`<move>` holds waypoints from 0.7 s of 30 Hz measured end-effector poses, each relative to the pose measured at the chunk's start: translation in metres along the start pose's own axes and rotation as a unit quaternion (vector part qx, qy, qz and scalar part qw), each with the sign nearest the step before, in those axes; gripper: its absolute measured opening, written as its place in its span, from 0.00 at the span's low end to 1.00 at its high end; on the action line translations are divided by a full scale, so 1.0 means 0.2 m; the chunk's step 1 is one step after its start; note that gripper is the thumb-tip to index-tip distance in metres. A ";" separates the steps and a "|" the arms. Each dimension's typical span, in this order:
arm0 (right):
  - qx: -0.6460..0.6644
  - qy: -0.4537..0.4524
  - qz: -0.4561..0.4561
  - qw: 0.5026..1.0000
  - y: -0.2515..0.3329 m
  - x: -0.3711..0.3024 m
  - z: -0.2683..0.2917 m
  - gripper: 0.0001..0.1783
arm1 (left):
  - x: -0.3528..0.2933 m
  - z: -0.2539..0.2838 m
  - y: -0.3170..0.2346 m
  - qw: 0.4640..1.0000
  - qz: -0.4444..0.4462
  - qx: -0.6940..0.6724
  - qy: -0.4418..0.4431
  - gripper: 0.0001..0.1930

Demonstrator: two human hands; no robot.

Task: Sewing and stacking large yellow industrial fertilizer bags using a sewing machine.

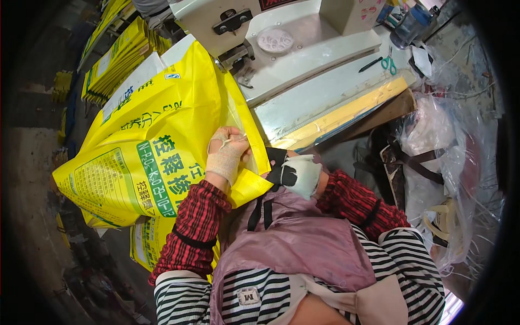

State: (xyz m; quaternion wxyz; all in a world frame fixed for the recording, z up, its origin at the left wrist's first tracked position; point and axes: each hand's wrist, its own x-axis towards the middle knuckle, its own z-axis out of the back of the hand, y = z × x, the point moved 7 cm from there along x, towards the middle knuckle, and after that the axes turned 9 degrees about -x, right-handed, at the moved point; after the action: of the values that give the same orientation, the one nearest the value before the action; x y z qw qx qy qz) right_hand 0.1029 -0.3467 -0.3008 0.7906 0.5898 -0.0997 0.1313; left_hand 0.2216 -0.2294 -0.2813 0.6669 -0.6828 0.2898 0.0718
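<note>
A large yellow woven plastic sack (179,116) with green and black print stretches from the sewing machine (281,40) down to my hands. My left hand (225,155), wrapped in a beige covering with its fingertips bare, lies on the sack near its open edge. Its fingers are curled on the sack's material. At the sack's lower right corner is my right hand (298,173), in a worn white and black covering. It meets the sack's edge there, but its fingers are mostly hidden. The sack's upper edge runs beside the machine's metal foot parts (236,57).
A stack of folded yellow sacks (116,62) stands at the far left. Green-handled scissors (389,63) and a black pen (370,64) lie on the machine table, near a clear bottle (413,27). Transparent plastic wrap (449,162) hangs on the right, near a worn board edge (352,116).
</note>
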 end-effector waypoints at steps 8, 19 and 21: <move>0.278 -0.019 -0.193 0.941 -0.18 0.15 0.11 0.21 | -0.07 -0.15 -0.10 0.983 -0.050 0.112 0.134 0.08; -0.139 0.109 -0.123 0.977 -0.13 0.32 0.11 0.24 | -0.27 -0.29 -0.22 0.786 -0.242 0.466 0.326 0.18; -0.209 0.084 -0.248 0.942 -0.38 0.26 0.08 0.24 | -0.38 -0.43 -0.24 0.591 -0.259 0.674 0.359 0.26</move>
State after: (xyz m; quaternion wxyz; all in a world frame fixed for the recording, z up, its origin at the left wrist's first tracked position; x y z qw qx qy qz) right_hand 0.1758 -0.3779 -0.3490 0.9090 0.4043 0.0914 -0.0430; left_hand 0.1582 -0.2904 -0.1950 0.7692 -0.0553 0.2822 -0.5707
